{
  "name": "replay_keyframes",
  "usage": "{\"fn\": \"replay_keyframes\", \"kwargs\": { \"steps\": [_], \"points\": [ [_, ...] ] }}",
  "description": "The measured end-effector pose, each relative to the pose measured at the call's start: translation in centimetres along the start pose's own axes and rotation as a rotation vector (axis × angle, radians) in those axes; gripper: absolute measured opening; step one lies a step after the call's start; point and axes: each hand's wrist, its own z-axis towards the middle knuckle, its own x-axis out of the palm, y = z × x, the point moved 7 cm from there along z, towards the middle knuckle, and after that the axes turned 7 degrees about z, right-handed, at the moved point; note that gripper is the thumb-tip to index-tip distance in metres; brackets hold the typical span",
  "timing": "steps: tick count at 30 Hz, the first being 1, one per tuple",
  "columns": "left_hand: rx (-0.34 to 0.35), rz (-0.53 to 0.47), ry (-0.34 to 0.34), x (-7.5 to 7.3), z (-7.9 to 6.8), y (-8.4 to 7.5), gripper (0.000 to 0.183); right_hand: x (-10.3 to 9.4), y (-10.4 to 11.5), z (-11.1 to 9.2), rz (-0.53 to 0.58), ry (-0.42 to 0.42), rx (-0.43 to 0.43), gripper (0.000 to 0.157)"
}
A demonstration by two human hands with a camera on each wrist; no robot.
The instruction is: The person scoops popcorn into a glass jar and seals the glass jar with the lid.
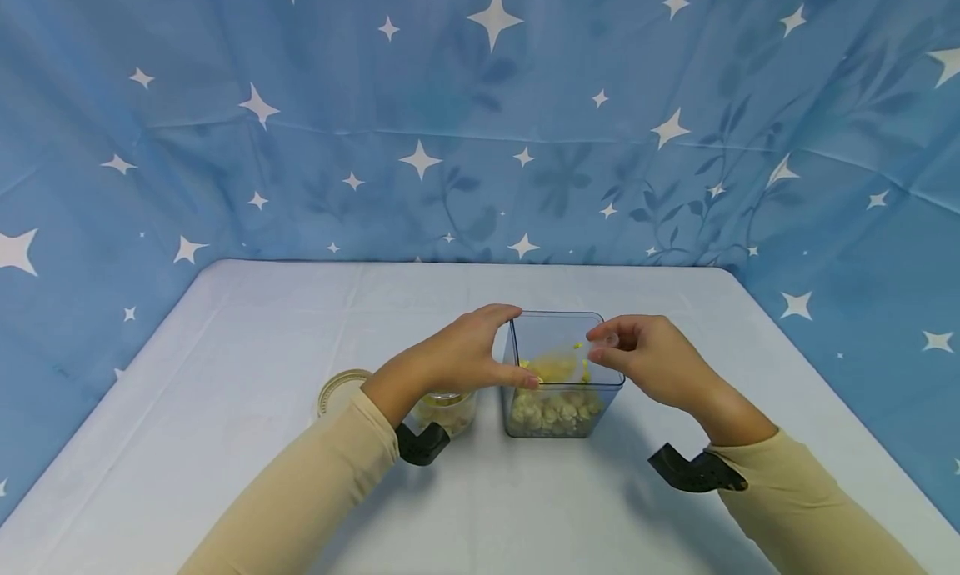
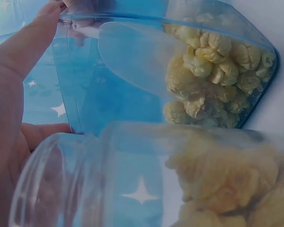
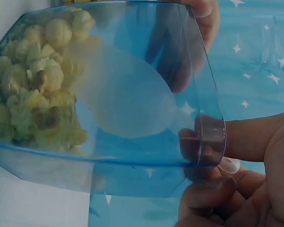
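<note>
A clear square plastic container (image 1: 555,384) stands on the table with a layer of popcorn (image 1: 557,417) in its bottom. My left hand (image 1: 467,352) holds its left side, thumb over the near rim and fingers at the far left corner. Over the right rim, my right hand (image 1: 660,362) pinches the short handle of a translucent scoop (image 3: 132,97). The scoop's bowl slants down inside the container, its tip at the popcorn. Beside the container, partly under my left wrist, is a clear jar (image 2: 132,156) holding popcorn; its threaded neck shows no lid.
A round gold-rimmed lid (image 1: 341,385) lies left of the jar, partly hidden by my left forearm. White cloth covers the table (image 1: 255,442). Behind it hangs a blue curtain (image 1: 360,92) with white stars.
</note>
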Motion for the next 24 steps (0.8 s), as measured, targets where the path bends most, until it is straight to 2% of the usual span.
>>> {"fn": "replay_keyframes", "kwargs": {
  "steps": [17,24],
  "points": [
    [-0.019,-0.02,0.003,0.2,0.0,0.0,0.098,-0.5,-1.2,0.0,0.146,-0.03,0.053,0.037],
    [-0.016,-0.018,0.008,0.2,0.0,0.1,0.097,-1.0,-2.0,0.2,0.295,-0.058,0.075,0.039]
  ]
}}
